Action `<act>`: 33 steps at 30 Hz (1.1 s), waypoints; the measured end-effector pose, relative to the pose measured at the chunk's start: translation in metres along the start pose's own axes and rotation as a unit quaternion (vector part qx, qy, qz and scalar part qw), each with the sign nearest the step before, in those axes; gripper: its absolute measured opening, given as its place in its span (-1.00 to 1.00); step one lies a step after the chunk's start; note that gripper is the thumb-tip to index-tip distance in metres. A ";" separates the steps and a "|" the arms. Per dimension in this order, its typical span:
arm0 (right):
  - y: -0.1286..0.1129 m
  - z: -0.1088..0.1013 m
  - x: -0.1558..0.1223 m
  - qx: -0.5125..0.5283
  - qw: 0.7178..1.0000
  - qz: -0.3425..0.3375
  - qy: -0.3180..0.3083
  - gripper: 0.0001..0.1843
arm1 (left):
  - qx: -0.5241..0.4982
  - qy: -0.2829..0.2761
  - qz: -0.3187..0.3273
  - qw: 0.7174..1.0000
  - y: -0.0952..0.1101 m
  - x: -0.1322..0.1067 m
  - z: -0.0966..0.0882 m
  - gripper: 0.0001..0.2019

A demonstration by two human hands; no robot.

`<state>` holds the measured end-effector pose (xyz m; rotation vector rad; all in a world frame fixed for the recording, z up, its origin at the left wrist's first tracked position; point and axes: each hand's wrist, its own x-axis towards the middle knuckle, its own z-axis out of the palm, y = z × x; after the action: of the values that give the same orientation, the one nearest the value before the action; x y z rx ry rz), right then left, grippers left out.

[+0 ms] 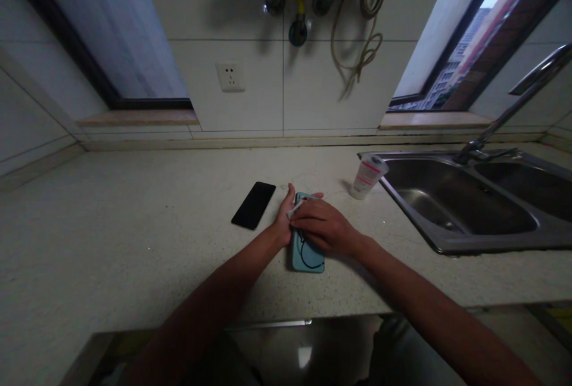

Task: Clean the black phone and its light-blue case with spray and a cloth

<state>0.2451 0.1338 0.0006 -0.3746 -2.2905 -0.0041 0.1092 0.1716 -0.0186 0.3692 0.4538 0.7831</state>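
The left hand and right hand cover the upper part of a teal phone case; whether their fingers grip the small white piece is unclear.

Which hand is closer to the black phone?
Left. The left hand is beside the black phone, not touching it; the right hand is farther, over the blue phone.

Under the right hand, the phone case looks like smooth, pale blue plastic. Left of the left hand, the phone has a glossy black face. Past the right hand, the sink is dull steel, the cup is translucent plastic, and the counter is speckled, smooth stone.
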 end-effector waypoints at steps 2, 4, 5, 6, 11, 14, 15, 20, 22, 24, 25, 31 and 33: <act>-0.006 -0.002 0.004 0.017 1.000 -0.016 -0.021 -0.71 | 0.008 0.006 -0.027 1.000 0.003 0.000 0.001 -0.33; -0.011 -0.002 0.007 0.047 0.998 -0.026 -0.040 -0.72 | 0.018 0.018 -0.026 0.999 0.004 0.000 0.002 -0.35; -0.014 -0.002 0.007 0.066 0.996 -0.029 -0.048 -0.73 | 0.022 0.023 -0.019 0.999 0.005 0.000 0.003 -0.36; -0.015 -0.001 0.007 0.088 0.994 -0.028 -0.054 -0.74 | 0.025 0.029 -0.012 0.999 0.005 0.000 0.003 -0.37; -0.018 0.004 0.004 0.159 0.983 -0.005 -0.088 -0.77 | 0.033 0.050 0.003 0.998 0.006 0.001 0.003 -0.38; -0.018 0.007 0.002 0.166 0.981 -0.007 -0.100 -0.76 | 0.025 0.053 0.021 0.998 0.007 0.001 0.002 -0.41; -0.018 0.007 0.002 0.167 0.981 -0.010 -0.102 -0.77 | 0.023 0.052 0.024 0.998 0.007 0.001 0.001 -0.42; -0.019 0.007 0.000 0.145 0.983 -0.011 -0.114 -0.78 | 0.018 0.049 0.038 0.998 0.010 0.000 0.000 -0.41; -0.019 0.006 -0.001 0.137 0.984 -0.007 -0.117 -0.79 | 0.016 0.052 0.044 0.998 0.011 -0.001 0.000 -0.41; -0.019 0.006 -0.001 0.130 0.984 -0.005 -0.125 -0.79 | 0.010 0.056 0.051 0.997 0.012 -0.001 0.000 -0.41; -0.019 0.006 -0.002 0.126 0.983 -0.004 -0.131 -0.79 | 0.005 0.059 0.056 0.997 0.013 -0.002 -0.001 -0.41; -0.016 -0.001 -0.006 0.099 0.986 0.030 -0.129 -0.77 | -0.034 0.083 0.091 0.992 0.019 -0.002 -0.003 -0.43; -0.013 -0.007 -0.008 0.073 0.989 0.065 -0.111 -0.74 | -0.042 0.095 0.099 0.990 0.020 -0.002 -0.001 -0.43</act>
<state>0.2520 0.1187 0.0013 -0.4678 -2.4624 0.2823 0.0954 0.1834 -0.0097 0.2644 0.5656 1.0322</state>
